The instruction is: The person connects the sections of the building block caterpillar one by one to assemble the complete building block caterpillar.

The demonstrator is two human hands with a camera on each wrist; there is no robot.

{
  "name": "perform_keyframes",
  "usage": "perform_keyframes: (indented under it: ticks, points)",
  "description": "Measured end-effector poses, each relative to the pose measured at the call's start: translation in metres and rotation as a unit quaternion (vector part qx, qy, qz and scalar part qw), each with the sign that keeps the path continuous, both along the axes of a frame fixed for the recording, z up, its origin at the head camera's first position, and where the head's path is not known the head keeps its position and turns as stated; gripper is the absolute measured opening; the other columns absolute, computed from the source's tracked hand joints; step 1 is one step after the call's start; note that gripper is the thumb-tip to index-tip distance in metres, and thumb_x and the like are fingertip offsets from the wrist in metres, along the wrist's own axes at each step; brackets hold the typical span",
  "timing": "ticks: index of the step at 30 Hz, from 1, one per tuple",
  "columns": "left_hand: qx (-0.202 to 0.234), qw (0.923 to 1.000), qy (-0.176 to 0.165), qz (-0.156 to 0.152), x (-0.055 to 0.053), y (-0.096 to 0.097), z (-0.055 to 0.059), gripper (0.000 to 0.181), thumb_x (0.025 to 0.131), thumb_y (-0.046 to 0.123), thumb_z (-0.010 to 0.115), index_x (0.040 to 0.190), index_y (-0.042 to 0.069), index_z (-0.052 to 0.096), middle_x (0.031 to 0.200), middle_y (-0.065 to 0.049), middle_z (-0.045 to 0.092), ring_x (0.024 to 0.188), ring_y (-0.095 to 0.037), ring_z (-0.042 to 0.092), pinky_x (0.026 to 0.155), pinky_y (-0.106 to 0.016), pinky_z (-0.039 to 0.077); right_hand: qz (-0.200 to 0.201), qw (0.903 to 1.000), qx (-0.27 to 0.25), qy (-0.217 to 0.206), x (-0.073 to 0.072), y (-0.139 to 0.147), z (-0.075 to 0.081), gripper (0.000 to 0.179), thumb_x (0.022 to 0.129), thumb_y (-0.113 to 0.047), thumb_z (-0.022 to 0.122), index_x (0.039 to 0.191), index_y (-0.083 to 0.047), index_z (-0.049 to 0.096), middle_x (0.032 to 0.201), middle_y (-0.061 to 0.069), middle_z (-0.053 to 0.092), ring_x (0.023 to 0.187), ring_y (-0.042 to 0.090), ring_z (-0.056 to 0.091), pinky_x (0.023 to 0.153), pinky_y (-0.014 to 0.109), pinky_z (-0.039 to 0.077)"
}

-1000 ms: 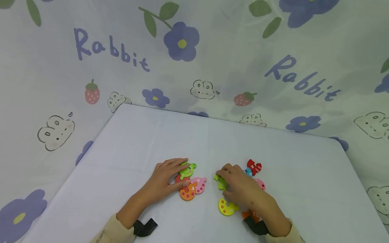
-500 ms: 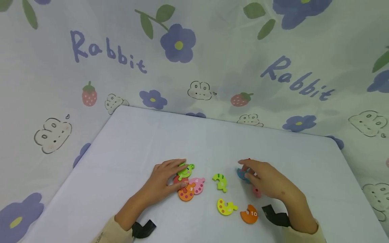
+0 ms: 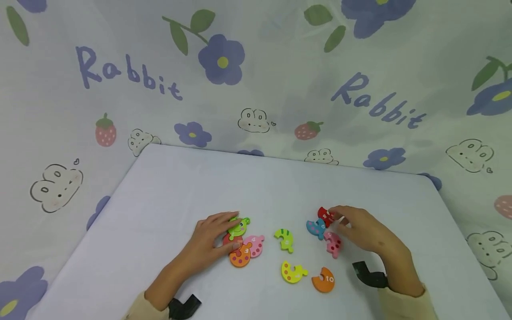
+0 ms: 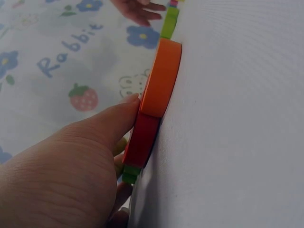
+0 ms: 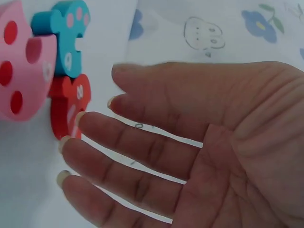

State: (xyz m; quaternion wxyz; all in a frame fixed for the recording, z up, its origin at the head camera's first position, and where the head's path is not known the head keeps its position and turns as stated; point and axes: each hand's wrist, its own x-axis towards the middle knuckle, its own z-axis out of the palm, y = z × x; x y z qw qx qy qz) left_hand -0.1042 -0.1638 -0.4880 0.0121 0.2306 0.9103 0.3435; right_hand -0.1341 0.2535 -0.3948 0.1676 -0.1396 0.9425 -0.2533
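Observation:
My left hand (image 3: pixel 202 242) holds a linked cluster of number puzzle pieces, fingers over the green smiling head piece (image 3: pixel 239 229) and thumb on the red piece (image 3: pixel 229 240). Joined to these are an orange 3 piece (image 3: pixel 240 259) and a pink 4 piece (image 3: pixel 257 245). In the left wrist view the thumb lies against the red piece (image 4: pixel 142 140). My right hand (image 3: pixel 364 229) has loosely bent fingers and nothing in them; its fingertips are right beside a red piece (image 3: pixel 324 216). A blue piece (image 3: pixel 316 228) and a spotted pink piece (image 3: pixel 333 245) lie close by.
Between the hands lies a striped green piece (image 3: pixel 286 240). Nearer the front are a yellow dotted piece (image 3: pixel 290 274) and an orange 10 piece (image 3: pixel 322 281). The white table (image 3: pixel 224 182) ends at a printed rabbit cloth (image 3: pixel 280 80) behind it.
My right hand has left the striped green piece, passed over the blue piece and drawn rightward to the red one. My left hand stays on its cluster. The head view has shifted slightly.

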Motion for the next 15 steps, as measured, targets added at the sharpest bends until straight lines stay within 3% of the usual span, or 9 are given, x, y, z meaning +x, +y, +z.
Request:
perform_keyframes:
  ticks: [3,9,15]
  points:
    - [0.0,1.0,0.004,0.0,0.0,0.0,-0.001,0.065,0.092,0.051,0.078,0.151,0.03,0.059,0.16,0.01,0.046,0.147,-0.021,0.038,0.104,-0.054,0.032,-0.015,0.9998,0.006,-0.009,-0.001,-0.007,-0.007,0.042,0.094,-0.017,0.077,0.131,-0.002,0.066,0.113,0.005,0.069,0.103,0.026,0.063,0.082,0.045,0.058]
    - [-0.002,0.9999,0.013,0.001,0.0,0.0,0.0,0.065,0.091,0.051,0.078,0.15,0.029,0.06,0.159,0.009,0.047,0.146,-0.022,0.039,0.103,-0.053,0.033,-0.016,0.996,0.086,0.023,-0.002,-0.033,-0.018,0.046,0.085,-0.035,0.088,0.114,-0.004,0.07,0.1,0.002,0.06,0.086,0.018,0.057,0.079,0.042,0.055]
    - [-0.004,1.0,0.005,0.0,-0.001,0.0,0.001,0.065,0.092,0.052,0.078,0.151,0.03,0.059,0.16,0.01,0.046,0.147,-0.02,0.038,0.103,-0.052,0.033,-0.029,0.9889,0.144,0.023,0.002,-0.051,-0.025,0.048,0.082,-0.042,0.09,0.107,-0.007,0.069,0.099,0.004,0.06,0.085,0.019,0.057,0.079,0.043,0.056]
